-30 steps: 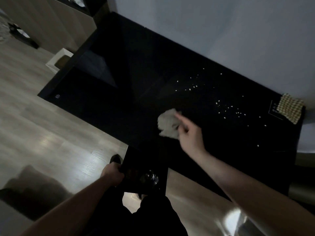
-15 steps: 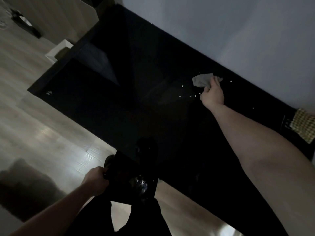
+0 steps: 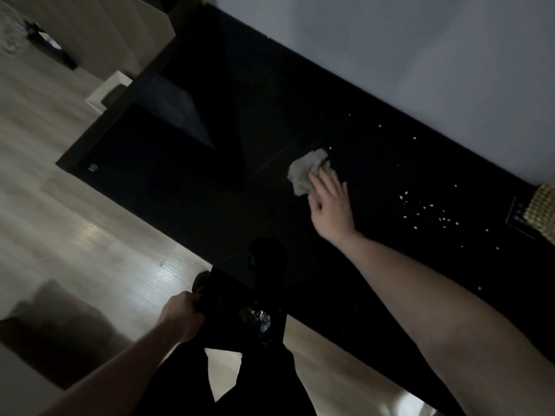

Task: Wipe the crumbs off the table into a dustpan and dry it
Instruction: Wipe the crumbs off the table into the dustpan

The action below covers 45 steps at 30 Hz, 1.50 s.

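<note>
A black glossy table (image 3: pixel 186 163) runs along a pale wall. My right hand (image 3: pixel 330 205) lies flat on the table with straight fingers pressing a crumpled grey cloth (image 3: pixel 306 171) near the table's middle. Several white crumbs (image 3: pixel 426 210) lie scattered to the right of the hand, a few more near the wall. My left hand (image 3: pixel 183 315) grips the edge of a black dustpan (image 3: pixel 240 307) held against the table's near edge, with a shiny scrap inside it.
A checkered yellow cloth (image 3: pixel 543 211) sits on the table's far right end. A white bin (image 3: pixel 108 90) stands on the wooden floor beyond the table's left end. My dark-clothed legs are below the dustpan. A dark shape lies on the floor at lower left.
My right hand has pulled the cloth back from near the wall toward the table's middle, sweeping the crumbs there. The left hand and dustpan stayed at the near edge.
</note>
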Motion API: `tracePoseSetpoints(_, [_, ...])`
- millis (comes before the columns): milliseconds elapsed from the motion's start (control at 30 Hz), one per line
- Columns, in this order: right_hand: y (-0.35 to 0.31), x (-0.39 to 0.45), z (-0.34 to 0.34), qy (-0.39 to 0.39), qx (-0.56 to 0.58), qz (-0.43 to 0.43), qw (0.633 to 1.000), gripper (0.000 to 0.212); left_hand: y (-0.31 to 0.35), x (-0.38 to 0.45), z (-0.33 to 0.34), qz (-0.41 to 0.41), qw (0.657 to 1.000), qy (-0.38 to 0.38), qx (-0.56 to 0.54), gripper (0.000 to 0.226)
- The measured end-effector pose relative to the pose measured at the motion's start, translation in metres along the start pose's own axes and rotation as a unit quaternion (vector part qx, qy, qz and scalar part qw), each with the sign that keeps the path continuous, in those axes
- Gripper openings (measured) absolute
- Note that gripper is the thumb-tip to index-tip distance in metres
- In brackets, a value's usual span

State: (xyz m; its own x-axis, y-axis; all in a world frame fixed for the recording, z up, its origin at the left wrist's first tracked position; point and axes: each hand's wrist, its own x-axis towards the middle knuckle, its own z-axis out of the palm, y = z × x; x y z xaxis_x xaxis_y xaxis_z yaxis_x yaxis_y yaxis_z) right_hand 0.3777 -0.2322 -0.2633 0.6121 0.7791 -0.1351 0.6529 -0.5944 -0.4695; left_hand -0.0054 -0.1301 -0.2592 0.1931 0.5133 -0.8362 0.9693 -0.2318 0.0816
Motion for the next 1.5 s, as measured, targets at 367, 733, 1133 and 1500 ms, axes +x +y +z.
tracePoseSetpoints(367, [-0.089,-0.213,0.078,-0.078,0.142,-0.143,0.976,0.043,0.003,-0.026,0.010,0.019,1.000,-0.015,-0.005,0.037])
tracePoseSetpoints(733, [-0.035,-0.169,-0.025,0.079,0.247,0.046,0.965,0.046,0.011,-0.033,0.018,0.019,1.000,-0.003,-0.001,0.037])
tracePoseSetpoints(1133, [-0.037,-0.161,0.024,-0.032,0.068,-0.015,0.997,0.045,0.017,-0.023,0.016,0.025,0.997,0.016,-0.070,0.039])
tracePoseSetpoints(1500, [-0.076,-0.100,-0.006,0.051,0.233,0.062,0.969,0.046,0.000,-0.004,-0.020,0.020,0.998,-0.012,-0.050,0.040])
